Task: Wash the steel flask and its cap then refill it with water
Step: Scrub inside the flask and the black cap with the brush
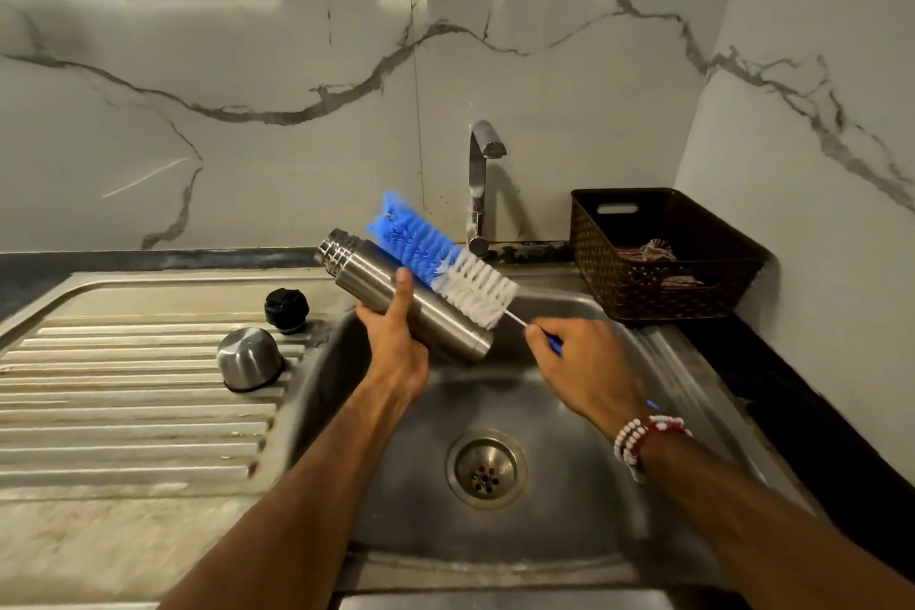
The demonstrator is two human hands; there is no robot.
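Head view, first voice: dead centre of the frame, the left grip (396,347) is wrapped round the steel flask (448,327), thumb up on the body. It holds the flask tilted over the sink (569,550), open mouth aimed up-left!

Second voice: And the right grip (579,362) pinches the thin blue handle of the bottle brush (440,258). The bristles lie along the far side of the flask, outside it, not in the mouth.

First voice: Looks like the outer-wall scrub to me. My call: clamp mid-body, long strokes from base to neck, turn the flask between strokes, then feed the brush down the mouth for the inside.

Second voice: Wet steel will be slippery, I'd guess, so that hold wants to be firm. No water shows at the tap (482,183), just above centre, so the rinse is not yet set up.

First voice: Left of centre, on the draining board (124,386), sits the steel cap (250,357), dome up. The black stopper (286,307) is just behind it. Both look unwashed so far.

Second voice: Right of frame, a dark woven basket (643,297) stands on the worktop (802,411) with a cloth (656,250) inside. A wide swing of the handle could clip it, but the tap close behind the brush tip is the tighter squeeze
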